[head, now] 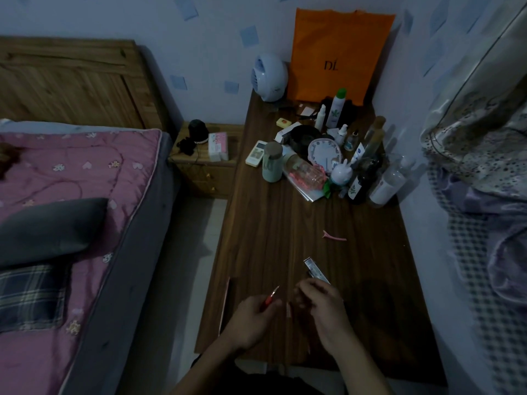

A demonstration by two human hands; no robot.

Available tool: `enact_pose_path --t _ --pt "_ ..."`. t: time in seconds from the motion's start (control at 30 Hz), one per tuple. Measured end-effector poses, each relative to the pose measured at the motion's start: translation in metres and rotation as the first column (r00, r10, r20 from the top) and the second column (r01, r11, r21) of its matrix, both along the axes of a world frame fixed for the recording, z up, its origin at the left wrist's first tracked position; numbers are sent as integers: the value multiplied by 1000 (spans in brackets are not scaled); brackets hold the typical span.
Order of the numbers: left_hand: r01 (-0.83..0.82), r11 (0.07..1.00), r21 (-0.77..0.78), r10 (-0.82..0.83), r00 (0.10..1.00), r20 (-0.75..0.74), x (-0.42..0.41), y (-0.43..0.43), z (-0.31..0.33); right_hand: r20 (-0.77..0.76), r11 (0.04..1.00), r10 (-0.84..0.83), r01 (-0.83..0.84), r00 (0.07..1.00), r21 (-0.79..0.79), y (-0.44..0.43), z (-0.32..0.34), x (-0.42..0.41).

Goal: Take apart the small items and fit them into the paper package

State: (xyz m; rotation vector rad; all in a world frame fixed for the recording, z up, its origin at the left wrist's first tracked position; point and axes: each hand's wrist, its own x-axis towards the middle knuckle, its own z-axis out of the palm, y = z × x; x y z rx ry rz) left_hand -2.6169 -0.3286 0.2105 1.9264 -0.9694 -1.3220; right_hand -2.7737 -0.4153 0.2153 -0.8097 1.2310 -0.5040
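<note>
Two hands over the near end of the dark wood-grain bench (256, 252). Your left hand (251, 320) has its fingers curled round one slim red-handled tool (271, 298) — thin metal tip pointing up and away from you, too dim to tell just what kind. Your right hand (322, 306) has its fingers bent inward, pinching one small item too dark to identify. One small pinkish strip (288, 310) lies on the bench between the two hands.

One flat silver printed packet (315, 270) lies just beyond your right hand, its near end at the knuckles. One pink hair clip (333, 236) sits alone mid-bench, well apart from both hands.

Far end: a crowd of bottles — too overlapped for a firm count — plus one round white clock (323, 151), one orange fabric bag (339, 52) against the wall, one pale blue round fan (269, 75).
</note>
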Motion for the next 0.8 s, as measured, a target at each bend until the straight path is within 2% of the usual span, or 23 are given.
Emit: enact_pose_path --t 0.1,0.17,0.23,0.33,0.4,0.6,0.8 --pt "-72 997 41 76 993 -94 6 4 -16 -247 998 27 -42 969 -54 -4 -25 -3" --pt "-111 990 82 123 979 -161 10 7 -25 -369 985 120 -158 922 -75 -5 -42 -3" --pt "-111 988 105 128 978 -165 12 9 -34 -491 947 227 -308 841 -89 -5 -58 -3" --pt "-117 988 99 124 990 -73 13 11 -47 -637 860 355 -506 684 -64 -6 -78 0" --pt "-113 989 92 117 992 -47 14 11 -53 -704 819 381 -572 599 -44 -5 -88 5" --pt "-15 1000 27 13 997 70 16 16 -62 -867 728 292 -681 405 -73 1 -100 18" --pt "-16 999 -30 18 996 87 18 21 -66 -910 686 296 -728 289 -8 4 -104 32"
